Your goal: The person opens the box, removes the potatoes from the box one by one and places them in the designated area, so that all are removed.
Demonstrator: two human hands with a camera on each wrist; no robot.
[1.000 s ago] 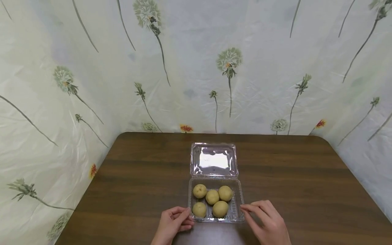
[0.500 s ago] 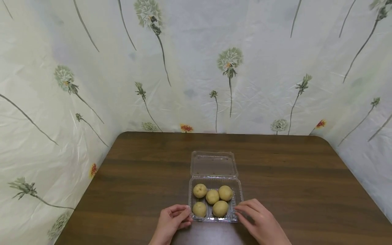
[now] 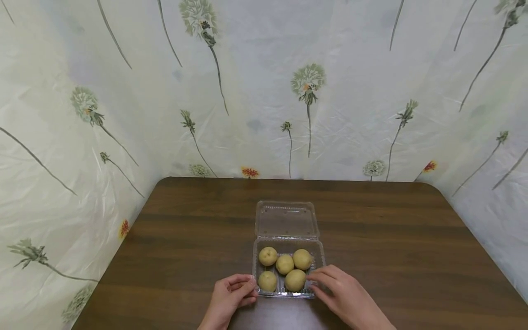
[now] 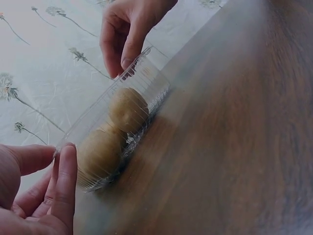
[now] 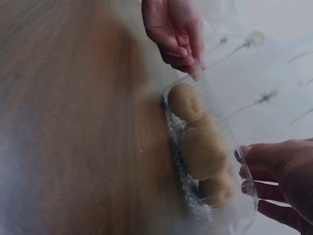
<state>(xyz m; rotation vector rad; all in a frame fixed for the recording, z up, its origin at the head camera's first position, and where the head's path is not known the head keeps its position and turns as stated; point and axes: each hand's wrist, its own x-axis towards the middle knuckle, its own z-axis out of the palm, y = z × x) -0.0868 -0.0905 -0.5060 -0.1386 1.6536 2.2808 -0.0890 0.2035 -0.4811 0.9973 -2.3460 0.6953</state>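
Observation:
A clear hinged plastic box [image 3: 264,241] stands on the table with its lid [image 3: 286,220] folded back. Several round, pale yellow potatoes [image 3: 284,264] lie inside it. My left hand [image 3: 233,295] pinches the rim at the near left corner between thumb and fingers; the left wrist view shows this pinch closely. My right hand [image 3: 340,291] reaches over the right rim near the front. Its fingertips [image 3: 312,277] are beside the near right potato [image 3: 295,280], with nothing visibly gripped; contact cannot be made out. This hand hides the box's near right corner.
The dark wood-grain table [image 3: 198,229] extends around the box on both sides and behind it. A pale sheet [image 3: 255,91] printed with dandelions hangs along its back and sides.
My right hand has slid left from the box's right rim towards the near right potato. The open lid has dropped lower and lost its bright glare. My left hand has stayed at its corner.

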